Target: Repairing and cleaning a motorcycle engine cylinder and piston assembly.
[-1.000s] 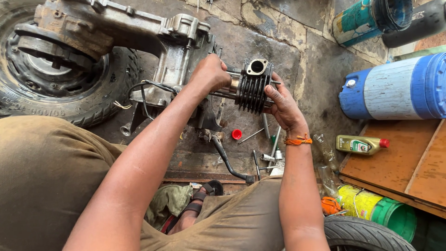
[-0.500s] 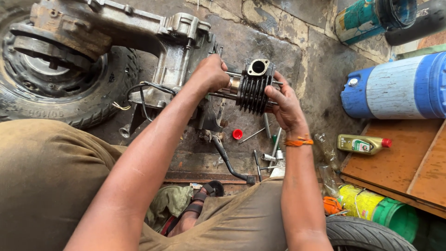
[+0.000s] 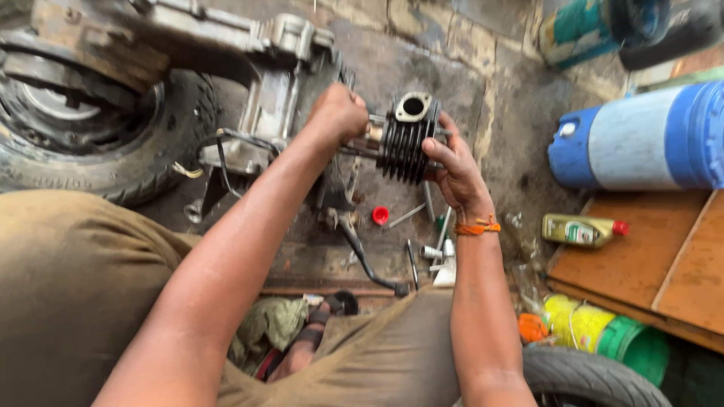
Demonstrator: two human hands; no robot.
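A black finned engine cylinder (image 3: 407, 143) sits on long studs that stick out of a grimy engine case (image 3: 271, 90). My right hand (image 3: 449, 169) grips the cylinder's right side, with an orange thread around its wrist. My left hand (image 3: 339, 113) is closed around the studs and the piston area just left of the cylinder, between it and the case. What lies under my left fingers is hidden.
A worn tyre (image 3: 98, 136) lies at left. Loose tools, a red cap (image 3: 381, 215) and a kick lever (image 3: 362, 252) lie on the floor below. A blue and white barrel (image 3: 641, 139), an oil bottle (image 3: 581, 230), wooden boards (image 3: 648, 264), yellow and green containers (image 3: 596, 328) and another tyre (image 3: 588, 377) are at right.
Both hands and the cylinder stay in the same hold; the view has only shifted slightly, and the cylinder seems a little closer to the case.
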